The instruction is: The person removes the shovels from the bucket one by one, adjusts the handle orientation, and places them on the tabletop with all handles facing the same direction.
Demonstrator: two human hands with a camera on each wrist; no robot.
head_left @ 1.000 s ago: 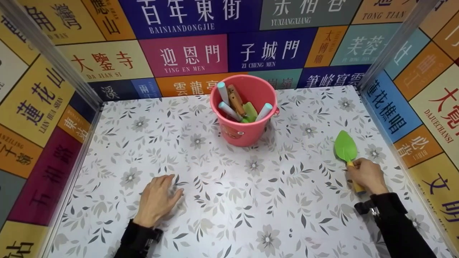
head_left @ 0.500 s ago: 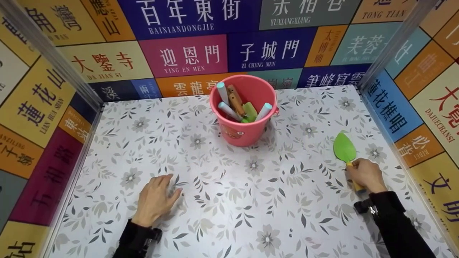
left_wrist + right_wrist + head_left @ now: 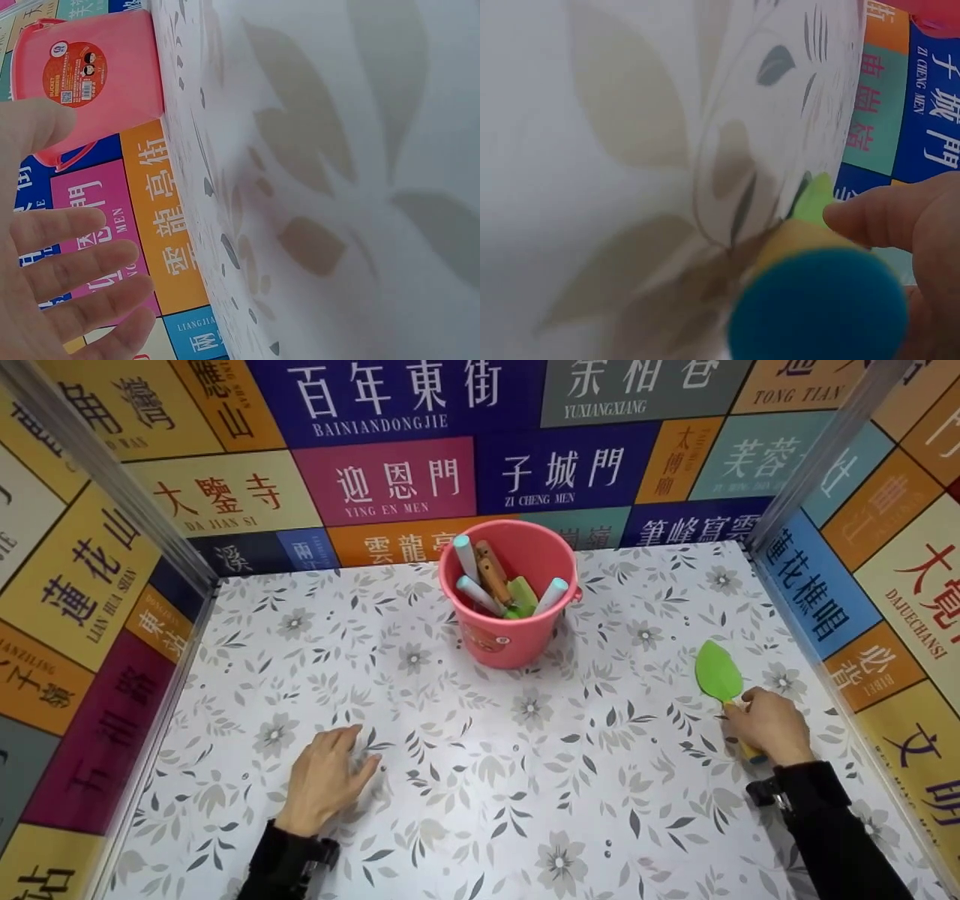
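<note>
Trowel (image 3: 718, 671) crept nearer, right grip (image 3: 770, 725) holding its partly hidden handle (image 3: 817, 296) (left grip (image 3: 322, 780) relaxed).

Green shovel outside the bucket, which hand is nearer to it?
Right: the right hand grips the green shovel; the left hand is well to the shovel's left, apart from it.

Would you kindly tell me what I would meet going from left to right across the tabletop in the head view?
Left hand, pink bucket, then right hand gripping the green trowel.
</note>
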